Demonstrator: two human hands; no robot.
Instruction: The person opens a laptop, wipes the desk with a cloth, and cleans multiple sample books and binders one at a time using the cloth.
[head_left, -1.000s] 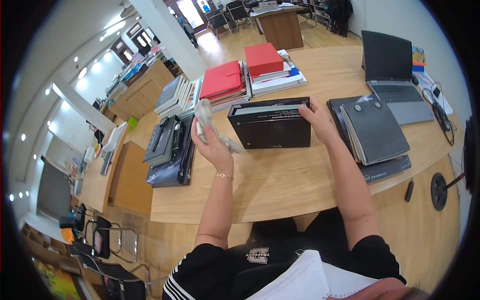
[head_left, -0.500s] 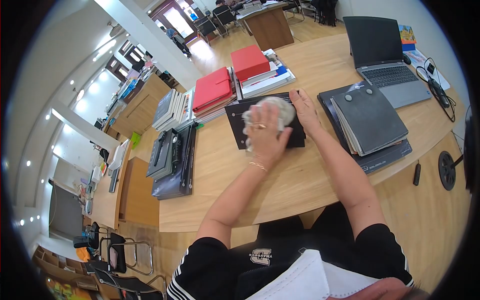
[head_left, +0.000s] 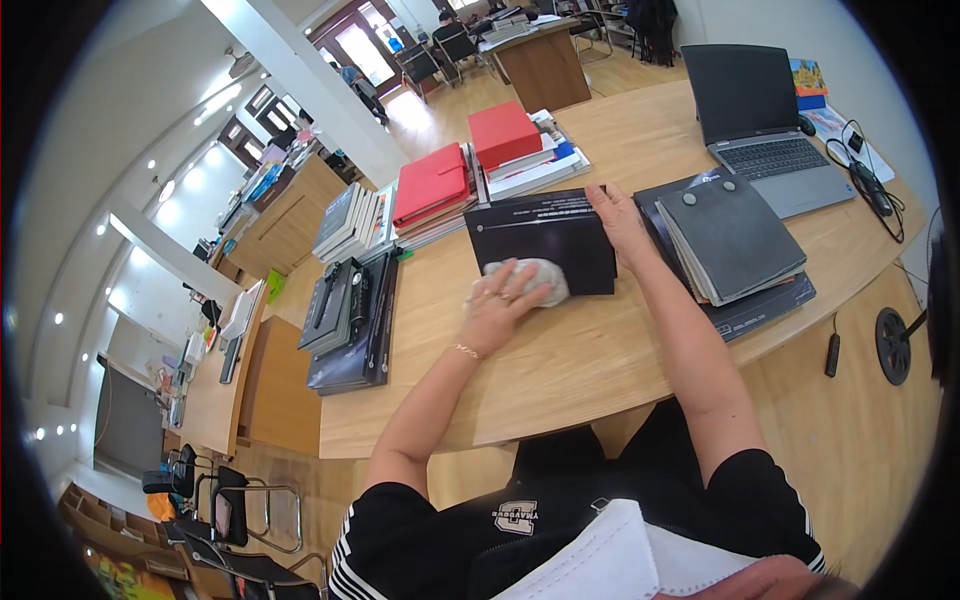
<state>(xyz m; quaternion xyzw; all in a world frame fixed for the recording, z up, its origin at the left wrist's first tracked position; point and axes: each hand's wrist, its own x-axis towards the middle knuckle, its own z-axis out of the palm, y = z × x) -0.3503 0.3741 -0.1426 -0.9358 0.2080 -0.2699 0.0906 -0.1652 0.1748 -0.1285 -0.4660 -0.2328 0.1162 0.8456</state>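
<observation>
A flat black folder or cover with small white print (head_left: 540,232) stands tilted on the wooden desk in front of me. My right hand (head_left: 622,228) grips its upper right corner, thumb on the face turned to me; the other fingers are mostly hidden behind. At the lower left edge of the folder, my left hand (head_left: 498,305) presses a crumpled whitish cloth (head_left: 548,282), fingers bent over it. The cloth touches the lower part of the black face.
Left of the folder stand stacked black folders (head_left: 350,345) and books (head_left: 345,222). Behind it lie a red folder (head_left: 432,183) and a red box (head_left: 503,135) on papers. To the right are a grey-black binder (head_left: 735,240) and an open laptop (head_left: 760,130) beside cables (head_left: 880,200).
My left hand and the cloth have moved down from the middle of the black face to its lower edge. The right hand keeps its hold on the corner.
</observation>
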